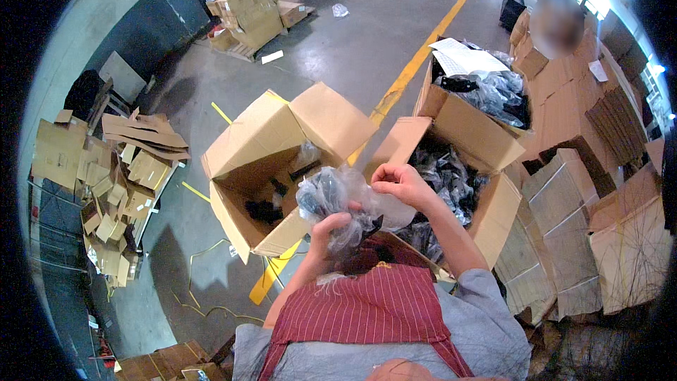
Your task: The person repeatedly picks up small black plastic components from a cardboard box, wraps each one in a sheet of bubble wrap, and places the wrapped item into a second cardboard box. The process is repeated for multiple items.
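Note:
In front of my chest, my left hand is wrapped round a clear plastic bag with a dark part inside; its exact kind is hidden by the crinkled film. My right hand is closed in a pinch at the loose right end of the bag. Below and to the left stands an open cardboard box with a few dark pieces at its bottom. Under my right forearm, a second open carton holds many bagged black parts.
Farther right, another carton of bagged parts has white paper sheets on top. Flattened cardboard leans at the right. Scrap cardboard is piled at the left, and stacked boxes stand at the back. A yellow line crosses the floor.

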`<state>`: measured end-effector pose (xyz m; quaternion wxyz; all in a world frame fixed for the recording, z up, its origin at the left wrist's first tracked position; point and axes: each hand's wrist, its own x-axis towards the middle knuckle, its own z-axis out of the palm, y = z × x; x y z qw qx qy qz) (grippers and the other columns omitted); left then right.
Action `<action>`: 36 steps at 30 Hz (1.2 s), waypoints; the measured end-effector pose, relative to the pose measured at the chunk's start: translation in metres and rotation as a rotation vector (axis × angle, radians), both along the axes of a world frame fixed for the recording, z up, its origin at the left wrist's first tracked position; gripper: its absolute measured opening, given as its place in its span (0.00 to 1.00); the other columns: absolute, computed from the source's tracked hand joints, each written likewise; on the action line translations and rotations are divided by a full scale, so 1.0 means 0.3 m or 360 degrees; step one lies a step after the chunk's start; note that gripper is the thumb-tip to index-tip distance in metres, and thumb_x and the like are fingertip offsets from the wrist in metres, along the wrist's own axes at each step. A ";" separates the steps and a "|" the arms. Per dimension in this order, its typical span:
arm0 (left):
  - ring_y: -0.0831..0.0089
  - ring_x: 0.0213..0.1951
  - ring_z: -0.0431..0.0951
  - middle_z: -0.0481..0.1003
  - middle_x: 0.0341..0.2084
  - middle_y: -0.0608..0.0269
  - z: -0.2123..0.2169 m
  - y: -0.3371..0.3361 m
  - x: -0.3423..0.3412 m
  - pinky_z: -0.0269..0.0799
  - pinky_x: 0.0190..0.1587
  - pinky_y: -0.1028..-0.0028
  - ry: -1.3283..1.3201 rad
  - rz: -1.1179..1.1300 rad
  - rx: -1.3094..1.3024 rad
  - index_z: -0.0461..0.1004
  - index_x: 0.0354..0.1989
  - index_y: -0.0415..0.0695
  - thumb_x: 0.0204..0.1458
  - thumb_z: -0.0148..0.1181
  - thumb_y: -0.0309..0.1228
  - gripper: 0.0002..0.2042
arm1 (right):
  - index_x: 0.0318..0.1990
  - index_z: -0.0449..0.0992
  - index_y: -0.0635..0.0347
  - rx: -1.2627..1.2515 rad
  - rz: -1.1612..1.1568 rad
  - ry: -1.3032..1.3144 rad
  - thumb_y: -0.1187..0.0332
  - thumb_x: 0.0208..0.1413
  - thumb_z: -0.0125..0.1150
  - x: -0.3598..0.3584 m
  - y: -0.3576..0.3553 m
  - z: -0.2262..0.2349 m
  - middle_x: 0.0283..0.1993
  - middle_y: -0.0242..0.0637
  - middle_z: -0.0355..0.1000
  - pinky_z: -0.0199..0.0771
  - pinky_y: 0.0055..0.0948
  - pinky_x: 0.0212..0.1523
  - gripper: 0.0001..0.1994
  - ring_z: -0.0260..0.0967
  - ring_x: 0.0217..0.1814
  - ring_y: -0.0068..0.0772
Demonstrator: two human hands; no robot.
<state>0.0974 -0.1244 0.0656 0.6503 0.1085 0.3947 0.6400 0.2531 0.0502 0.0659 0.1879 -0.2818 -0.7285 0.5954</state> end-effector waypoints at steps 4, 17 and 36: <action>0.65 0.38 0.77 0.77 0.38 0.54 -0.052 0.004 0.001 0.73 0.43 0.70 0.0036 -0.0004 0.0038 0.75 0.45 0.37 0.42 0.59 0.36 0.21 | 0.34 0.76 0.63 -0.0020 -0.0031 -0.0167 0.70 0.54 0.61 -0.006 0.011 -0.026 0.28 0.23 0.71 0.69 0.20 0.38 0.05 0.68 0.33 0.14; 0.56 0.42 0.77 0.76 0.40 0.49 -0.096 0.129 -0.024 0.73 0.49 0.59 -0.0562 0.0453 0.0287 0.74 0.44 0.37 0.54 0.48 0.41 0.19 | 0.40 0.71 0.61 0.1414 -0.0723 0.0531 0.78 0.54 0.60 0.007 -0.099 0.062 0.44 0.41 0.72 0.68 0.40 0.56 0.07 0.70 0.51 0.43; 0.60 0.43 0.78 0.76 0.42 0.50 -0.185 0.181 -0.018 0.75 0.48 0.61 -0.0808 0.0388 0.0248 0.70 0.53 0.42 0.55 0.50 0.43 0.22 | 0.35 0.73 0.60 0.1793 -0.0468 0.0481 0.78 0.45 0.66 -0.092 -0.184 0.050 0.40 0.37 0.71 0.68 0.48 0.61 0.10 0.69 0.53 0.43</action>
